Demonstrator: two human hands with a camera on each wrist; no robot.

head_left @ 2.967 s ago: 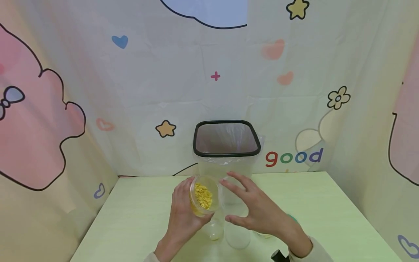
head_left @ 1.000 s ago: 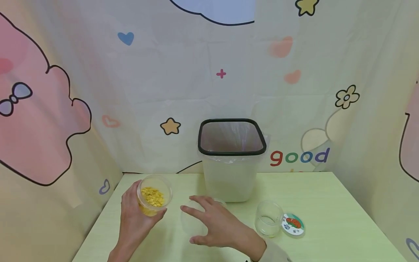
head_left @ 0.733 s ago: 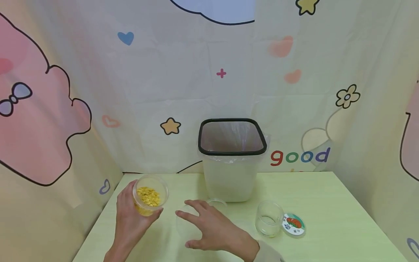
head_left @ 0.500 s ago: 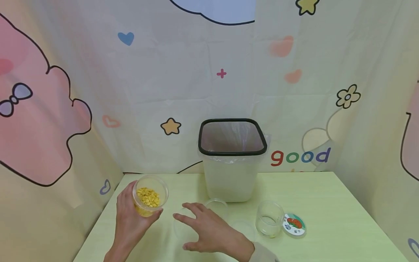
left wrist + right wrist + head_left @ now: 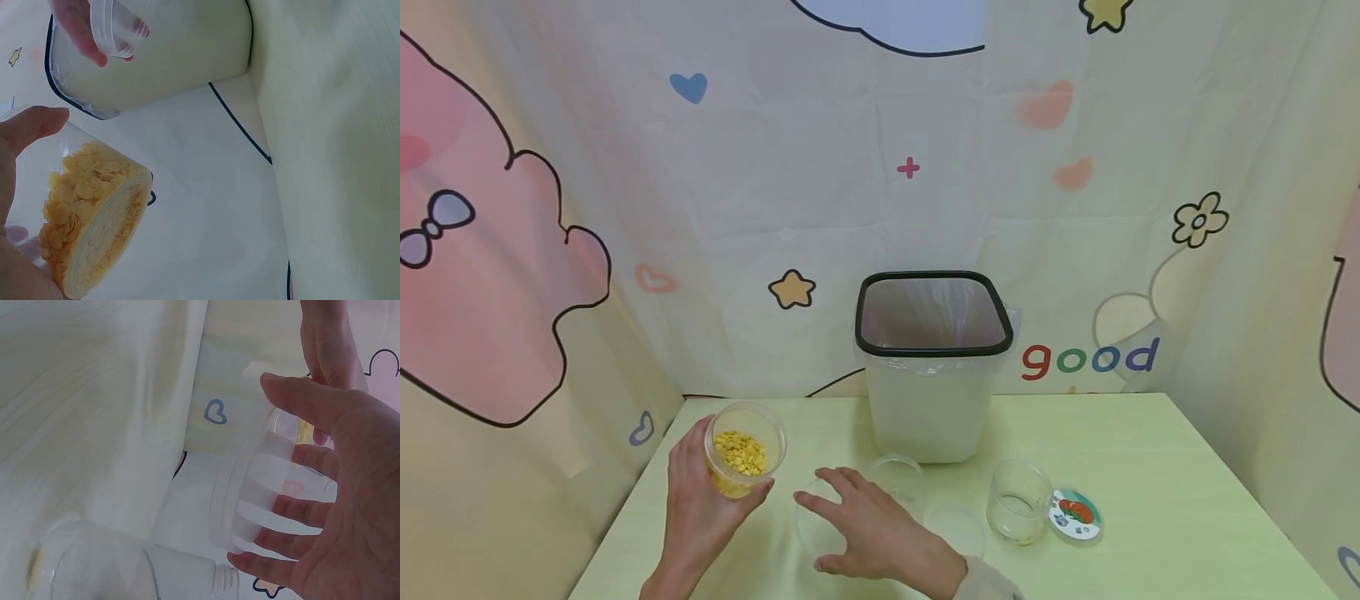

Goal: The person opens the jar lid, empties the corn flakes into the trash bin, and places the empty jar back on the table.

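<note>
My left hand [image 5: 703, 500] grips a clear plastic jar [image 5: 62, 140] of yellow flakes [image 5: 740, 452], held tilted at the left of the table. In the left wrist view the flakes lie heaped against its base. To its right, my right hand [image 5: 876, 525] holds a clear, round plastic container [image 5: 250, 481] between thumb and spread fingers. Its edge shows faintly at the fingertips in the head view. Behind that hand stands another clear container [image 5: 898, 475], partly hidden. A faint clear round piece [image 5: 958, 527] lies by the right wrist.
A pale waste bin [image 5: 928, 417] with a black rim and plastic liner stands at the back of the light table [image 5: 1150, 483]. Right of the hands are a clear jar [image 5: 1018, 500] and a round lid [image 5: 1075, 515] with a red picture. A printed cloth [image 5: 820, 167] hangs behind.
Both hands have moved left since three seconds ago, uncovering the bin's lower part, the clear jar and the lid. Lately the right hand has drifted slightly left and nearer; the left is nearly still.
</note>
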